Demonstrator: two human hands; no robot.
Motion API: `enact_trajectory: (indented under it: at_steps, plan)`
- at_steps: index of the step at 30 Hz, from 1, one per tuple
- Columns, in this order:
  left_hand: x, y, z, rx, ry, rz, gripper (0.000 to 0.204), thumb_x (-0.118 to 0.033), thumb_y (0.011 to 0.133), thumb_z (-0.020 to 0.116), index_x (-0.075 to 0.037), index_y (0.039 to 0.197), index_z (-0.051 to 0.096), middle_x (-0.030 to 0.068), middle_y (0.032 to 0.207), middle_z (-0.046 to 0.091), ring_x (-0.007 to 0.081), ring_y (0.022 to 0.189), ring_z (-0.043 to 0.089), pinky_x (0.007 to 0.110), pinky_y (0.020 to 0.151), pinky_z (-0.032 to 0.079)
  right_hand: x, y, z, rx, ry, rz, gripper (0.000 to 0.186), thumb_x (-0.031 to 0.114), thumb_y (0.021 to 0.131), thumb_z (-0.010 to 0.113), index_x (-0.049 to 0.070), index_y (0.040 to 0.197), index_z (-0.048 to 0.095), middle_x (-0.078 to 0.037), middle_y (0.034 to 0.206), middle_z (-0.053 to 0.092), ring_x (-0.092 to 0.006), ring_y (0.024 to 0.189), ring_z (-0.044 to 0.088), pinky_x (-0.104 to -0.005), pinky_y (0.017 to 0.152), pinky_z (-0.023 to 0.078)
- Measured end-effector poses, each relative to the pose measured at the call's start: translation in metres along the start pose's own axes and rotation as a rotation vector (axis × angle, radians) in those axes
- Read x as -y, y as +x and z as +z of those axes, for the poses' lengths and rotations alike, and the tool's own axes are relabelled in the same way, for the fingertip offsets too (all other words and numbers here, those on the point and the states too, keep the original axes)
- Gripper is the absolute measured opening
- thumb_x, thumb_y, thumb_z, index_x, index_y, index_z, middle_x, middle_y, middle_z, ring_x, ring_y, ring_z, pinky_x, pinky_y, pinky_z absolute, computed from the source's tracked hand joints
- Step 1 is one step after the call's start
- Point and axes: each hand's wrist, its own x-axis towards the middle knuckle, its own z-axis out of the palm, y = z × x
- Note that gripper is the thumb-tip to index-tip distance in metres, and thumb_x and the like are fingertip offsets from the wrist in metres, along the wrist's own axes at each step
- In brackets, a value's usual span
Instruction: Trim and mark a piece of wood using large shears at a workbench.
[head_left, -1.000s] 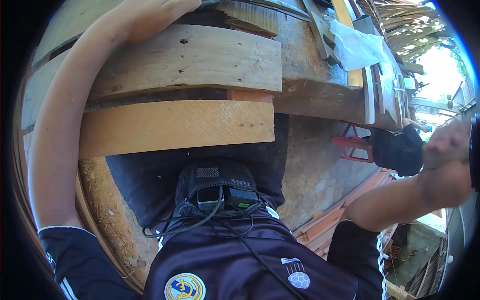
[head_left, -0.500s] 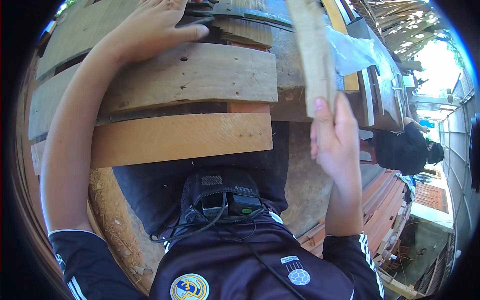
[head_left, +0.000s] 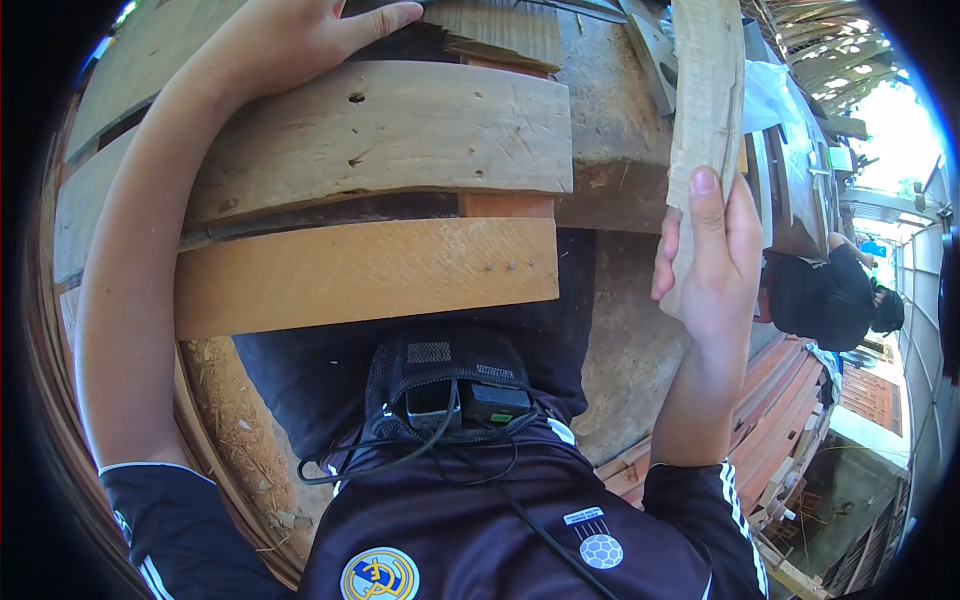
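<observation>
My right hand (head_left: 715, 245) is closed around the lower end of a pale, rough wooden strip (head_left: 706, 90), thumb laid along its face. The strip rises steeply and leaves the picture at the top. At the upper left, my left hand (head_left: 325, 30) rests by the boards with its thumb stretched out; the upper edge cuts off its other fingers. Below that hand lies a weathered grey board (head_left: 400, 135) with nail holes. Nearer me is a yellowish board (head_left: 370, 275) with several nail heads at its right end.
A broken-ended board (head_left: 505, 35) lies beyond the grey one. Clear plastic sheet (head_left: 770, 95) hangs behind the strip. To the right, reddish planks (head_left: 770, 400) are stacked, and another person in black (head_left: 820, 300) bends over farther off. A black pouch with cables (head_left: 450, 390) is at my waist.
My right hand has moved right with the wooden strip. The boards and my left hand sit slightly higher in the picture, and the view has shifted.
</observation>
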Motion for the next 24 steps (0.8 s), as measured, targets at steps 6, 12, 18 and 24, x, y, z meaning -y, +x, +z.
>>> enact_trajectory:
  at_steps: [6, 12, 18, 24]
  plan:
    - [0.000, -0.001, 0.000, 0.011, 0.029, -0.015, 0.054, -0.034, 0.095, 0.069, 0.002, 0.127, 0.044, 0.0240, 0.124, 0.054, 0.0360, 0.123, 0.051, 0.043, 0.107, 0.040, -0.006, -0.006, 0.002, 0.105, -0.158, 0.042, 0.033, 0.035, 0.108, 0.055, 0.003, 0.100, 0.051, -0.005, 0.062, 0.055, -0.0117, 0.045, 0.053, -0.0297, 0.041, 0.040]
    - [-0.021, -0.006, -0.010, 0.056, 0.096, -0.050, 0.052, -0.034, 0.097, 0.068, 0.001, 0.128, 0.044, 0.0234, 0.125, 0.054, 0.0347, 0.124, 0.051, 0.042, 0.108, 0.040, -0.002, -0.001, -0.009, 0.090, -0.449, -0.131, 0.034, 0.031, 0.106, 0.058, 0.001, 0.093, 0.051, -0.012, 0.063, 0.060, -0.0203, 0.055, 0.061, -0.0376, 0.053, 0.046]
    - [-0.021, -0.010, -0.006, 0.020, 0.101, -0.049, 0.053, -0.035, 0.098, 0.067, 0.002, 0.128, 0.043, 0.0236, 0.125, 0.052, 0.0345, 0.124, 0.050, 0.041, 0.109, 0.039, 0.093, 0.016, -0.088, -0.251, -0.013, -0.703, 0.053, 0.047, 0.110, 0.031, -0.004, 0.110, 0.048, -0.008, 0.056, 0.053, -0.0171, 0.043, 0.058, -0.0291, 0.038, 0.050]
    - [-0.018, -0.004, -0.008, 0.075, 0.035, -0.057, 0.050, -0.037, 0.099, 0.066, 0.001, 0.122, 0.043, 0.0224, 0.121, 0.051, 0.0345, 0.120, 0.050, 0.042, 0.106, 0.039, -0.021, -0.004, -0.012, 0.021, -0.539, -0.476, 0.024, 0.022, 0.104, 0.058, -0.002, 0.101, 0.054, -0.023, 0.073, 0.060, -0.0419, 0.072, 0.060, -0.0464, 0.065, 0.050]
